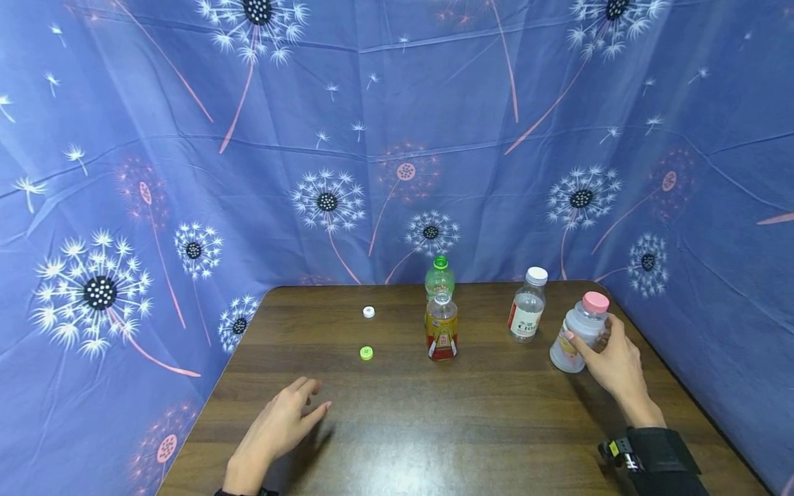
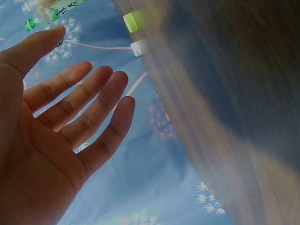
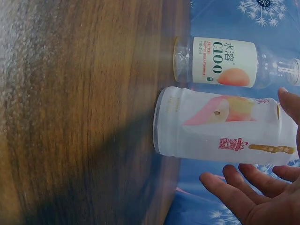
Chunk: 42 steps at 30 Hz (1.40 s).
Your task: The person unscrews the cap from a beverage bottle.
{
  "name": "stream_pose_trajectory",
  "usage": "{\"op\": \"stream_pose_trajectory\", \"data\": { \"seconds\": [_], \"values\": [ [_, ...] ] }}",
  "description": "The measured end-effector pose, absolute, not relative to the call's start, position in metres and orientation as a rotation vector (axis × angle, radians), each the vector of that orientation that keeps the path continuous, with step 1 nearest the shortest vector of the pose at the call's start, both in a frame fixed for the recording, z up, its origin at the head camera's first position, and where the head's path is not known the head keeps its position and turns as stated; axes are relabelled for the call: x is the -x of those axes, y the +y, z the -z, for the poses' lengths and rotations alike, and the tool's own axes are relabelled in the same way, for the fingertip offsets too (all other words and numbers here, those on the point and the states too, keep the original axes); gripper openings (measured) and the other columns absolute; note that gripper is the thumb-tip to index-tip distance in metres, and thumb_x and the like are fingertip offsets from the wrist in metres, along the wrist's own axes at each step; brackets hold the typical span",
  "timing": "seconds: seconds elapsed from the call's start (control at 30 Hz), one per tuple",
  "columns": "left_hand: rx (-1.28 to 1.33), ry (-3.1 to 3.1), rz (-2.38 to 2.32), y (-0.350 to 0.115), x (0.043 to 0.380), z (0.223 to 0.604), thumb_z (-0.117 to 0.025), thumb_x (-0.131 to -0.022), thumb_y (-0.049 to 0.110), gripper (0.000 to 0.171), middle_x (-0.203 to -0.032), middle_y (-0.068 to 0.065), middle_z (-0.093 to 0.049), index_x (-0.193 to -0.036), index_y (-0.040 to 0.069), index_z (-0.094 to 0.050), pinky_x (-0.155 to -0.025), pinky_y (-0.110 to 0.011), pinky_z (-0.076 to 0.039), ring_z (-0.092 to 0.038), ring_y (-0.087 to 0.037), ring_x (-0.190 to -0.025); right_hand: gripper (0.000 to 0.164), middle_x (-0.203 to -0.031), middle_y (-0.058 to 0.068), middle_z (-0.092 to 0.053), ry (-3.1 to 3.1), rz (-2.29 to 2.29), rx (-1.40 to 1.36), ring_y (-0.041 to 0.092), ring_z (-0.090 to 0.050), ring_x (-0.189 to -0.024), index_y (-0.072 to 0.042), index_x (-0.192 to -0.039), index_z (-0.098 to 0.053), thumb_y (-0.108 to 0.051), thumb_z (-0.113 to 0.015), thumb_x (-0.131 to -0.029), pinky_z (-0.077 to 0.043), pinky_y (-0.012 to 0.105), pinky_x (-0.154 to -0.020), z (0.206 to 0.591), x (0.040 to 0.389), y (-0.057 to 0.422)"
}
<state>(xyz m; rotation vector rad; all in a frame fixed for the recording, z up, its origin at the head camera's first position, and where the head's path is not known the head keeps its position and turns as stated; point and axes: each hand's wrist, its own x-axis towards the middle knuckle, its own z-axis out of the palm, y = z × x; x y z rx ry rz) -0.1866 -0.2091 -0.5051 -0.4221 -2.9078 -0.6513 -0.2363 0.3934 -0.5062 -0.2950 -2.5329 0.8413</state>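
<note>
At the right, a pale plastic bottle with a pink cap [image 1: 568,344] stands on the wooden table [image 1: 298,324]. My right hand [image 1: 611,365] is spread about it, thumb over the near side and fingers along the far right side. In the right wrist view, the peach-printed bottle [image 3: 211,124] lies between thumb and loosely extended fingers [image 3: 227,194], whose tips show just past its edge. My left hand [image 1: 282,420] hovers over the front left of the table, palm bare in the left wrist view. Nearest to it is a green cap [image 1: 367,353], with a white cap [image 1: 369,312] behind.
A white-capped clear bottle [image 1: 527,306] stands left of the pink-capped one. Mid-table is an uncapped bottle with a yellow and red label [image 1: 442,331], partly hiding a green bottle [image 1: 440,277]. A blue dandelion-print cloth [image 1: 484,186] hangs around the table's back and sides.
</note>
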Motion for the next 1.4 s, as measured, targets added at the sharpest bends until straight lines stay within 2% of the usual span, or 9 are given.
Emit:
{"op": "stream_pose_trajectory", "data": {
  "seconds": [0.2, 0.37, 0.5, 0.6, 0.73, 0.83, 0.97, 1.17, 1.4],
  "values": [
    [0.459, -2.942, 0.677, -0.210, 0.185, 0.507, -0.077, -0.096, 0.030, 0.027, -0.109, -0.003, -0.070, -0.114, 0.010, -0.072, -0.073, -0.028, -0.057, -0.069, -0.018, -0.096, 0.092, -0.134, 0.033, -0.057, -2.498, -0.813, 0.321, 0.050, -0.059, -0.115, 0.000, -0.156, -0.035, -0.055, -0.073, -0.093, -0.046, 0.066, -0.083, 0.502, 0.230, 0.394],
    [0.463, -2.965, 0.703, -0.210, 0.184, 0.508, -0.077, -0.097, 0.030, 0.031, -0.113, -0.004, -0.071, -0.118, 0.009, -0.072, -0.075, -0.031, -0.059, -0.070, -0.020, -0.098, 0.091, -0.137, 0.031, -0.058, -2.437, -0.809, 0.362, 0.050, -0.057, -0.121, -0.003, -0.157, -0.038, -0.054, -0.075, -0.092, -0.044, 0.066, -0.089, 0.491, 0.222, 0.395],
    [0.480, -2.982, 0.700, -0.208, 0.185, 0.509, -0.076, -0.097, 0.030, 0.031, -0.114, -0.005, -0.071, -0.119, 0.009, -0.072, -0.076, -0.033, -0.060, -0.070, -0.021, -0.099, 0.083, -0.135, 0.028, -0.060, -2.353, -0.790, 0.376, 0.048, -0.057, -0.122, -0.006, -0.153, -0.047, -0.050, -0.078, -0.090, -0.043, 0.064, -0.091, 0.478, 0.213, 0.391],
    [0.501, -2.986, 0.697, -0.208, 0.186, 0.510, -0.075, -0.098, 0.028, 0.029, -0.114, -0.005, -0.071, -0.118, 0.008, -0.071, -0.076, -0.032, -0.059, -0.070, -0.021, -0.099, 0.068, -0.125, 0.022, -0.065, -2.245, -0.762, 0.325, 0.037, -0.061, -0.113, -0.007, -0.141, -0.059, -0.042, -0.082, -0.088, -0.043, 0.048, -0.085, 0.467, 0.209, 0.386],
    [0.522, -2.985, 0.696, -0.207, 0.187, 0.510, -0.075, -0.098, 0.027, 0.027, -0.111, -0.004, -0.070, -0.117, 0.008, -0.071, -0.075, -0.032, -0.059, -0.070, -0.022, -0.099, 0.053, -0.108, 0.016, -0.070, -2.080, -0.750, 0.171, 0.003, -0.057, -0.094, -0.004, -0.126, -0.069, -0.028, -0.089, -0.082, -0.038, 0.017, -0.078, 0.452, 0.208, 0.375],
    [0.529, -2.994, 0.685, -0.205, 0.187, 0.510, -0.075, -0.098, 0.028, 0.029, -0.109, -0.003, -0.070, -0.118, 0.008, -0.072, -0.076, -0.033, -0.059, -0.070, -0.022, -0.099, 0.052, -0.101, 0.015, -0.071, -2.024, -0.772, 0.055, -0.013, -0.051, -0.086, -0.002, -0.123, -0.070, -0.020, -0.092, -0.079, -0.036, 0.002, -0.077, 0.440, 0.210, 0.363],
    [0.545, -3.012, 0.688, -0.200, 0.188, 0.510, -0.074, -0.098, 0.029, 0.030, -0.109, -0.003, -0.069, -0.119, 0.007, -0.072, -0.077, -0.036, -0.060, -0.070, -0.023, -0.100, 0.055, -0.102, 0.015, -0.071, -2.053, -0.807, -0.034, -0.011, -0.054, -0.087, -0.003, -0.127, -0.069, -0.019, -0.092, -0.080, -0.039, 0.002, -0.076, 0.428, 0.212, 0.343],
    [0.625, -3.014, 0.719, -0.187, 0.193, 0.513, -0.072, -0.100, 0.029, 0.032, -0.112, -0.006, -0.069, -0.121, 0.005, -0.070, -0.078, -0.039, -0.061, -0.071, -0.025, -0.101, 0.055, -0.107, 0.011, -0.072, -2.151, -0.820, -0.095, 0.009, -0.060, -0.095, -0.007, -0.131, -0.067, -0.026, -0.089, -0.085, -0.041, 0.006, -0.079, 0.426, 0.222, 0.315],
    [0.702, -2.970, 0.724, -0.171, 0.196, 0.512, -0.071, -0.101, 0.030, 0.033, -0.115, -0.008, -0.070, -0.122, 0.004, -0.070, -0.077, -0.036, -0.061, -0.071, -0.026, -0.100, 0.058, -0.106, 0.011, -0.073, -2.210, -0.841, -0.177, 0.022, -0.066, -0.089, -0.006, -0.131, -0.066, -0.031, -0.090, -0.084, -0.044, 0.008, -0.074, 0.440, 0.241, 0.289]
  ]
}}
